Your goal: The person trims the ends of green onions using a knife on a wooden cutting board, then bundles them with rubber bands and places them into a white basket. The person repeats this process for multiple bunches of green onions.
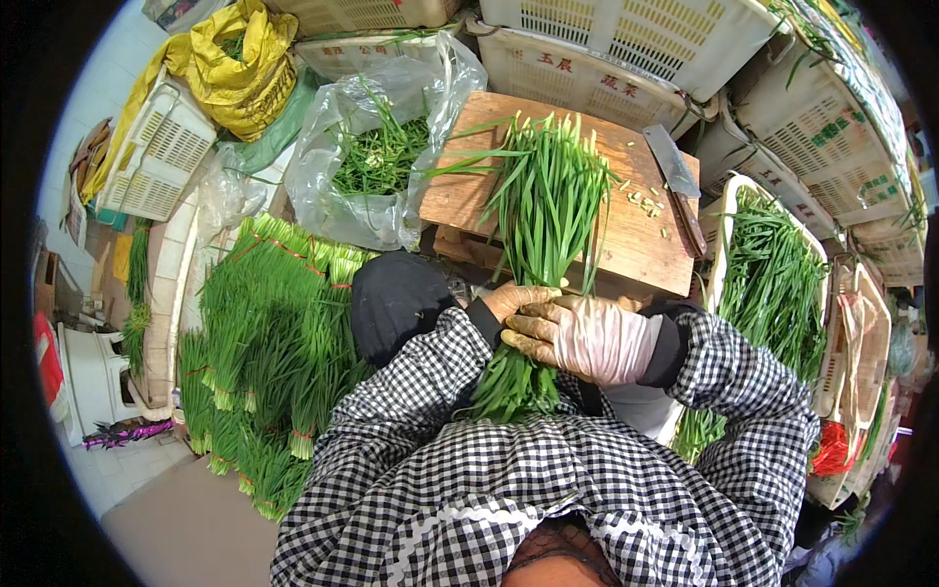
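Observation:
A thick bunch of garlic chives (550, 210) lies over the wooden cutting board (641, 249), pale cut ends pointing away and leafy tips hanging toward my lap. My left hand (523, 299) wraps round the leaves from the left, at the board's near side. From the right, my right hand (592, 338), in a stained pale glove, closes over the same bunch just below it; the hands touch. On the board's right lies a cleaver (670, 161) with a broad blade and dark handle. Short trimmed stem ends (643, 203) are scattered between bunch and cleaver.
Tied chive bundles (274, 303) are piled on my left. A clear plastic bag (313, 171) of green trimmings stands beyond them. To the right, a white basket (719, 264) holds loose chives. Stacked plastic crates (587, 78) line the back. Red ties (833, 450) hang at far right.

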`<control>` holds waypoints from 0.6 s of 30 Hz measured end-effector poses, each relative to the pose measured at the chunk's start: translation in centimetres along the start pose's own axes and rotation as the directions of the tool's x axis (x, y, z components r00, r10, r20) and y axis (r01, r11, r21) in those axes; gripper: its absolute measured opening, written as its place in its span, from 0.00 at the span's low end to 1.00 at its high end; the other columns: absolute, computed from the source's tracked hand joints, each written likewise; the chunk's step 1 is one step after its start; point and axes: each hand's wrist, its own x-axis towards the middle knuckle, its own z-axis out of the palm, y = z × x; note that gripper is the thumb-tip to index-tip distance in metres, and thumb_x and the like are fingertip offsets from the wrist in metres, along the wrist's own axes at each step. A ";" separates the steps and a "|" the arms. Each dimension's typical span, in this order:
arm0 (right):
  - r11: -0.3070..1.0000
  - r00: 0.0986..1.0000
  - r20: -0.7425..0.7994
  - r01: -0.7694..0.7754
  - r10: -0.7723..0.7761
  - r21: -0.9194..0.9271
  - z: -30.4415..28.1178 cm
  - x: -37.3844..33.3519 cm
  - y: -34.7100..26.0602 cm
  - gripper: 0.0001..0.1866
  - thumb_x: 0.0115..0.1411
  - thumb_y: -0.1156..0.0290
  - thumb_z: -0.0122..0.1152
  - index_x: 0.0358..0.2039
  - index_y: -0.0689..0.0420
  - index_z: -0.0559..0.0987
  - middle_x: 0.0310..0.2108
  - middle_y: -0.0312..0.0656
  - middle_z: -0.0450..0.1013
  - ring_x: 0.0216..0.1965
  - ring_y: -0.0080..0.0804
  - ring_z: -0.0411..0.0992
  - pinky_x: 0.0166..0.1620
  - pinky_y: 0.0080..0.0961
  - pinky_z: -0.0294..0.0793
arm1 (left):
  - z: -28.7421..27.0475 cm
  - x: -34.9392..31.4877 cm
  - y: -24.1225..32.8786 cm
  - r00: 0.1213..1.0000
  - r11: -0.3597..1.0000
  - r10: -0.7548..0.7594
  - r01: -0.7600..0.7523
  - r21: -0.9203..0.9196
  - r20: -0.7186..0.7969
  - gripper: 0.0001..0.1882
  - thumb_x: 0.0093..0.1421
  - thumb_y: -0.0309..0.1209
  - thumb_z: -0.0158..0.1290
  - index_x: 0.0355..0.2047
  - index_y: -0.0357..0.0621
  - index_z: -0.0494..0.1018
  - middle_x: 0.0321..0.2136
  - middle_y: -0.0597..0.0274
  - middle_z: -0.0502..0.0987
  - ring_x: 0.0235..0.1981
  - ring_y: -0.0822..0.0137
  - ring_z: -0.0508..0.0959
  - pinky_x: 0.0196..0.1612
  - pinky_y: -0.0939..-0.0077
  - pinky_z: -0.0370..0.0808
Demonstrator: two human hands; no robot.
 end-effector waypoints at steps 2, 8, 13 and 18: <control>0.981 0.992 -0.100 0.064 -0.083 -0.182 -1.7 0.9 0.6 0.23 0.55 0.70 0.45 0.53 0.56 0.66 0.47 0.40 0.68 0.48 0.35 0.68 0.48 0.27 0.69 | 3.7 -2.0 0.8 0.816 0.871 0.228 0.072 0.485 -0.531 0.24 0.56 0.32 0.54 0.52 0.37 0.65 0.41 0.57 0.74 0.41 0.67 0.74 0.44 0.73 0.73; 0.986 0.989 0.071 0.136 -0.129 -0.097 -0.2 4.3 6.3 0.59 0.34 0.56 0.71 0.65 0.46 0.47 0.61 0.48 0.53 0.62 0.51 0.53 0.62 0.46 0.53 | 8.5 -5.7 0.1 0.208 -0.043 0.674 0.969 0.244 -0.709 0.33 0.48 0.29 0.60 0.55 0.36 0.62 0.50 0.57 0.70 0.51 0.66 0.68 0.56 0.71 0.62; 0.988 0.994 -0.104 -0.047 0.031 -0.150 0.9 3.3 11.3 0.64 0.28 0.58 0.75 0.65 0.39 0.45 0.60 0.49 0.55 0.60 0.51 0.56 0.58 0.51 0.58 | 15.1 -5.9 -0.8 0.246 -0.175 0.703 0.969 0.172 -0.668 0.38 0.42 0.22 0.59 0.56 0.38 0.59 0.51 0.59 0.69 0.52 0.68 0.67 0.58 0.71 0.60; 0.816 0.804 -0.141 -0.576 0.577 0.054 4.6 0.2 14.1 0.52 0.48 0.67 0.64 0.66 0.43 0.39 0.53 0.54 0.64 0.48 0.50 0.69 0.45 0.43 0.70 | 22.2 -3.2 -3.1 0.131 -0.300 0.827 0.925 -0.231 -0.547 0.38 0.40 0.25 0.59 0.54 0.35 0.60 0.42 0.50 0.74 0.44 0.60 0.74 0.48 0.71 0.69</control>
